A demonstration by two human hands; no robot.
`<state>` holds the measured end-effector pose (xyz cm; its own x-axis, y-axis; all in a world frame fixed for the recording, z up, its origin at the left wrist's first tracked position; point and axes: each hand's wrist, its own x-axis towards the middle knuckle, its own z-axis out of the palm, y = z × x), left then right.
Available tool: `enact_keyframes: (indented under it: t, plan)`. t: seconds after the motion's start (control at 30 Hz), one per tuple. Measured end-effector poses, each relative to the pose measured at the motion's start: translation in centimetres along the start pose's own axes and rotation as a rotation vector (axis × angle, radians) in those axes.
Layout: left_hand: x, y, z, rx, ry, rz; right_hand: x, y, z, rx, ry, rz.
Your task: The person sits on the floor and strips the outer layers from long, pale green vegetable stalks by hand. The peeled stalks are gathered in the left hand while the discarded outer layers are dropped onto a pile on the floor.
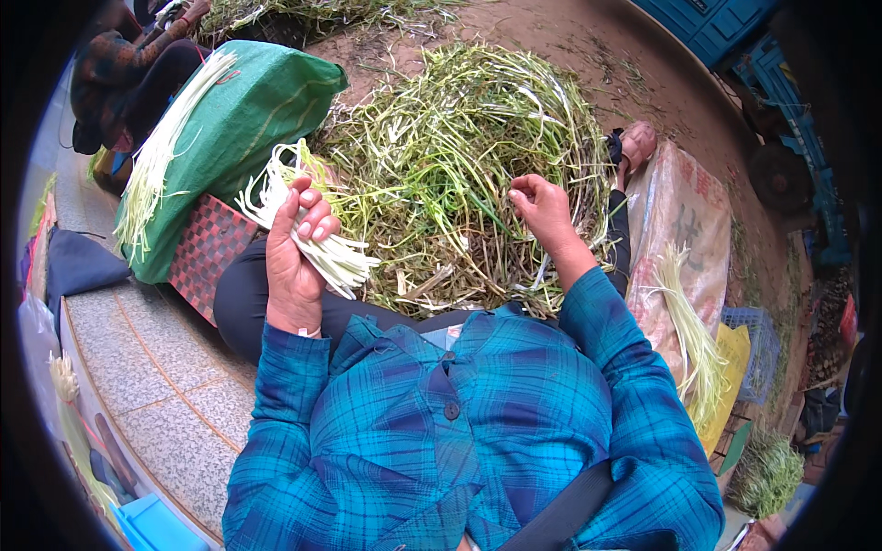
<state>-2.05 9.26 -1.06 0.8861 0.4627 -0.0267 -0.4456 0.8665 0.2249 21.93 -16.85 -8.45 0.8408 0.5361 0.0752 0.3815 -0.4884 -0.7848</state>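
A bundle of pale vegetable stalks [337, 260] is held in my left hand [300, 255], its white ends pointing toward my lap and the rest passing behind the fingers. My right hand [541, 206] is raised over a large heap of green and yellowed leaves and stalks [468, 158]; its thumb and forefinger are close together, and whether something thin lies between them cannot be told. More pale stalks [169, 148] lie along a green woven sack [241, 124] at the left. Another bunch of stalks [685, 317] rests on a whitish woven sack [654, 241] at the right.
A red and black checkered woven container [210, 251] stands beside the green sack. Another person [127, 76] sits at upper left. To the right are a blue plastic crate [758, 344] and a blue vehicle [723, 27]. A light blue container [155, 527] is at lower left.
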Motion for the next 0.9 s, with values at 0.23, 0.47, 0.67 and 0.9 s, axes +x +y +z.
enact_keyframes:
  t: [0.23, 0.47, 0.67, 0.9]
  plan:
    - [-0.1, -0.3, 0.0, 0.099, 0.019, 0.021, 0.5, -2.7, 1.1, 0.019, -0.334, 0.220]
    - [0.4, -0.6, -0.1, 0.111, 0.059, 0.011, -2.2, -7.7, -0.8, 0.552, -0.545, 0.539]
    - [0.5, -0.7, -0.1, 0.107, 0.065, -0.017, -4.6, -10.4, -6.3, 1.354, -0.481, 0.104]
    - [0.6, -0.2, 0.1, 0.103, 0.039, 0.037, -4.8, -15.7, -10.6, 1.820, -0.695, -0.403]
